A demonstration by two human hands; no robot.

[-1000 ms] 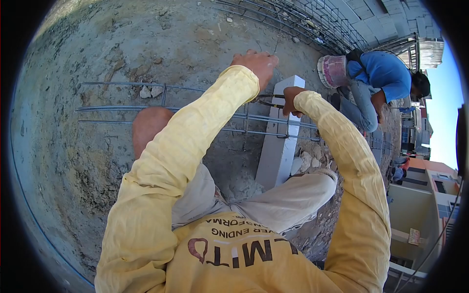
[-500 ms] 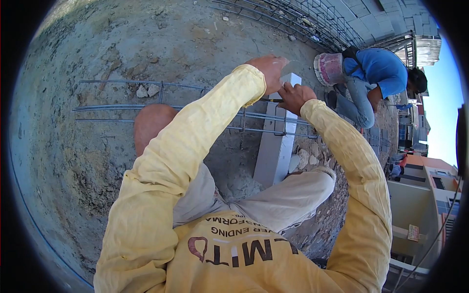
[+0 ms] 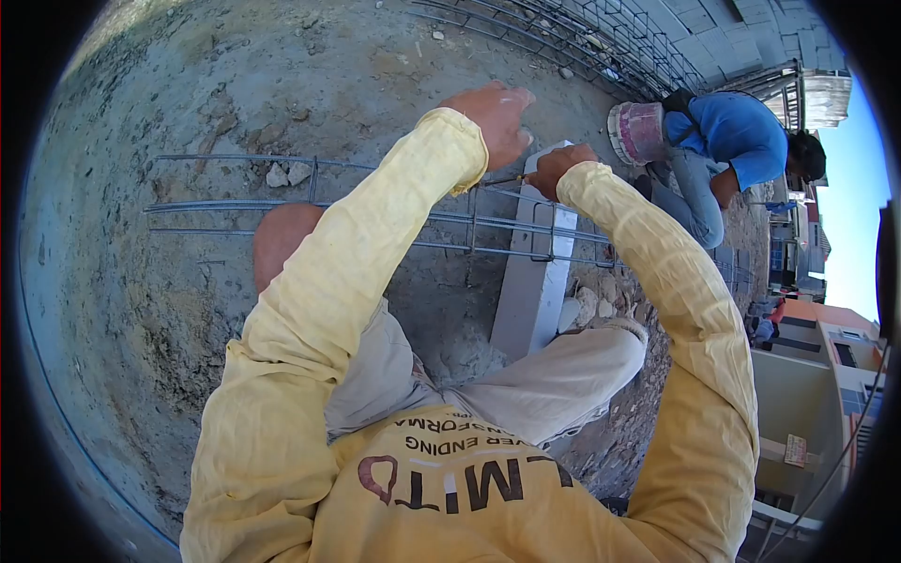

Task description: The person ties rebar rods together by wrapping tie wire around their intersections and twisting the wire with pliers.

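Note:
A rebar cage [image 3: 450, 220] of long bars and square stirrups lies across a long pale block [image 3: 533, 272] in front of my knees. My right hand [image 3: 560, 169] is closed like a fist over the cage's far side, around a thin rod-like tool [image 3: 505, 179] whose end points left along the bars. Just up and left of it, my left hand [image 3: 495, 117] is raised above the cage, apart from the right one. Its fingers are curled; whatever may be between them is too small to make out.
A co-worker in a blue shirt [image 3: 727, 131] crouches at the right beside a pinkish bucket [image 3: 635, 133]. More rebar cages [image 3: 572, 42] lie by a block wall [image 3: 751, 47]. Stones [image 3: 589, 305] sit near my foot, others [image 3: 286, 174] beyond the cage.
My left hand has moved up and left, away from the right hand. My right hand has shifted slightly upward and turned, and more of the block's top end shows.

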